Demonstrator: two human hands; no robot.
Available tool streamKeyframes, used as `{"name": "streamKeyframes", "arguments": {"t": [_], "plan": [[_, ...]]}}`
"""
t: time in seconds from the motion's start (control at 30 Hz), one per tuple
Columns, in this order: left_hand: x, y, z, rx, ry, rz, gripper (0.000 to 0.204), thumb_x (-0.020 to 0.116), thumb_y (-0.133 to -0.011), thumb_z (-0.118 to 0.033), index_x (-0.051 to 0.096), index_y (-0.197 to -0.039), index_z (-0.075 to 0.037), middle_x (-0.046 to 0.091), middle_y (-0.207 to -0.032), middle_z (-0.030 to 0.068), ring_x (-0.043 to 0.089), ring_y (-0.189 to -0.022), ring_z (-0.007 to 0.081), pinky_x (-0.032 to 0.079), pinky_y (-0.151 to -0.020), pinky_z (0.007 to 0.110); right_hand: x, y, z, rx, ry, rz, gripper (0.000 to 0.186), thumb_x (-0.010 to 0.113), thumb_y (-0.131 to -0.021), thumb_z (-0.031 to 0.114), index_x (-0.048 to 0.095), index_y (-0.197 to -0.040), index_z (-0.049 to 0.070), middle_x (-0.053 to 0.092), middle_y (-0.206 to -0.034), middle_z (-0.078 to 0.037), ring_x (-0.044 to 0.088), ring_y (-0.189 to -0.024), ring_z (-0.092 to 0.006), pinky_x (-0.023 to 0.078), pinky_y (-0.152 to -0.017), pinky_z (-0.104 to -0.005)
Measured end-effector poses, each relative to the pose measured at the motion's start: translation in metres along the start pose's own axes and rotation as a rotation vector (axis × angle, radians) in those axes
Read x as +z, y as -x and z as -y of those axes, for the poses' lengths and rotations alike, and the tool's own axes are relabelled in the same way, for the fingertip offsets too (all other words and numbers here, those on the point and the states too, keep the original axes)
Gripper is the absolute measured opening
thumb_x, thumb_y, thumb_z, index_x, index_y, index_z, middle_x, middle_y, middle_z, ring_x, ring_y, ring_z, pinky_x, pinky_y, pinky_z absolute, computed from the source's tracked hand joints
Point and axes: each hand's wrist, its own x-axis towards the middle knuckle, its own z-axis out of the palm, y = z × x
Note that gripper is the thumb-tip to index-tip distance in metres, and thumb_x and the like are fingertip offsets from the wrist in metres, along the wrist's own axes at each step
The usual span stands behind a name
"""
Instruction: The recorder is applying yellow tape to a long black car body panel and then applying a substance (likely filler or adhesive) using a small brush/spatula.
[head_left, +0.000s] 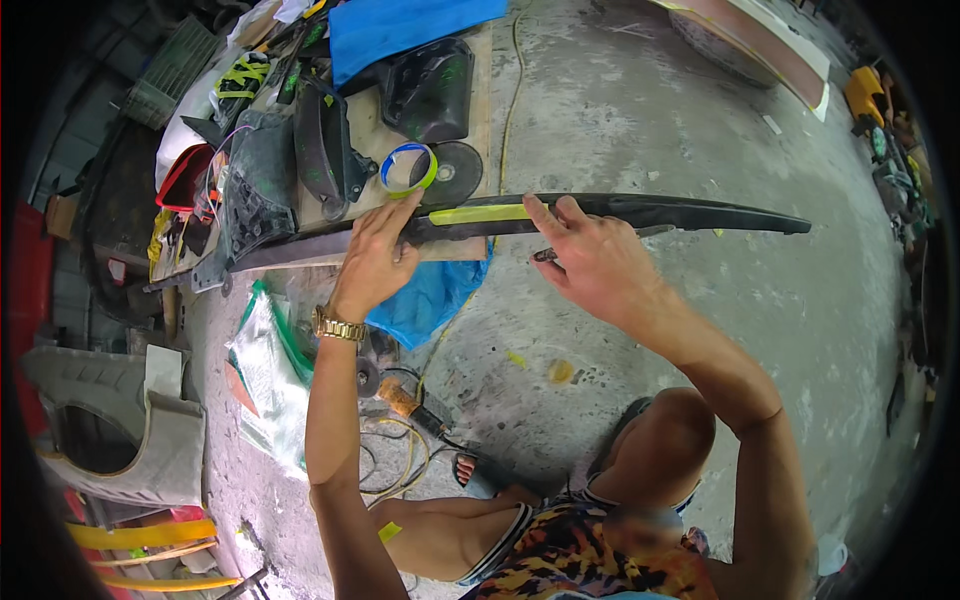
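Note:
A long black curved strip (710, 215) crosses the view, its left part over a wooden board (455, 250). Yellow-green tape (475, 213) lies along its middle. My left hand (380, 245) rests on the strip left of the tape, fingers stretched, tips near the tape's end and just below a blue and yellow-green tape roll (420, 175). My right hand (595, 255) touches the tape's right end with its index finger. Its thumb and curled fingers hold a small dark tool (545, 255), mostly hidden. A black disc (457, 172) lies beside the roll.
Black molded parts (425, 90), a blue sheet (410, 25) and a red container (180, 175) crowd the board. Below are a blue plastic bag (420, 300), clear bags (265, 370), a power tool (410, 405) with cords and a grey panel (160, 450). My knee (665, 430) is bent at lower right.

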Motion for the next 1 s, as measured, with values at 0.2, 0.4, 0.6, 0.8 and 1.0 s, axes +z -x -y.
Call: {"name": "streamKeyframes", "arguments": {"t": [0.2,0.4,0.6,0.8,1.0], "plan": [[-0.004,-0.007,0.006,-0.011,0.005,0.051,0.074,0.060,-0.075,-0.006,0.048,-0.149,-0.010,0.061,-0.130,0.0207,0.056,-0.123,0.0378,0.039,-0.109,0.045,0.003,0.010,-0.017,-0.034,0.087,-0.108,0.058,0.072,-0.088,0.026,0.053,-0.135,-0.002,0.060,-0.110,-0.017,0.069,-0.082,-0.0341,0.055,-0.073,-0.0435],[-0.016,-0.013,0.007,-0.024,-0.007,0.226,0.078,0.063,-0.075,-0.010,0.045,-0.151,-0.011,0.055,-0.135,0.0150,0.052,-0.127,0.0346,0.038,-0.107,0.045,-0.012,0.015,-0.026,0.028,0.049,-0.173,0.056,0.076,-0.084,0.023,0.056,-0.130,-0.003,0.057,-0.106,-0.016,0.069,-0.082,-0.0334,0.055,-0.072,-0.0447],[-0.025,-0.014,0.008,0.011,0.012,0.283,0.084,0.080,-0.075,-0.024,0.046,-0.151,-0.015,0.051,-0.137,0.0109,0.050,-0.129,0.0332,0.038,-0.108,0.044,-0.012,-0.001,-0.040,0.033,0.213,-0.072,0.050,0.083,-0.078,0.030,0.063,-0.114,0.000,0.057,-0.105,-0.013,0.067,-0.090,-0.0307,0.054,-0.076,-0.0445],[-0.025,-0.022,0.017,-0.040,0.054,0.384,0.088,0.087,-0.070,-0.029,0.050,-0.149,-0.016,0.053,-0.138,0.0100,0.052,-0.127,0.0320,0.040,-0.107,0.045,-0.009,-0.014,-0.056,0.006,0.293,0.125,0.046,0.086,-0.074,0.032,0.065,-0.104,0.005,0.057,-0.106,-0.011,0.063,-0.100,-0.0299,0.051,-0.083,-0.0440],[-0.023,-0.020,0.001,-0.019,-0.027,0.330,0.083,0.085,-0.073,-0.031,0.051,-0.148,-0.018,0.059,-0.126,0.0114,0.058,-0.116,0.0336,0.044,-0.101,0.045,-0.017,0.005,-0.049,0.019,0.287,0.041,0.045,0.084,-0.076,0.033,0.065,-0.105,0.004,0.059,-0.106,-0.011,0.064,-0.101,-0.0289,0.052,-0.084,-0.0427]]}}
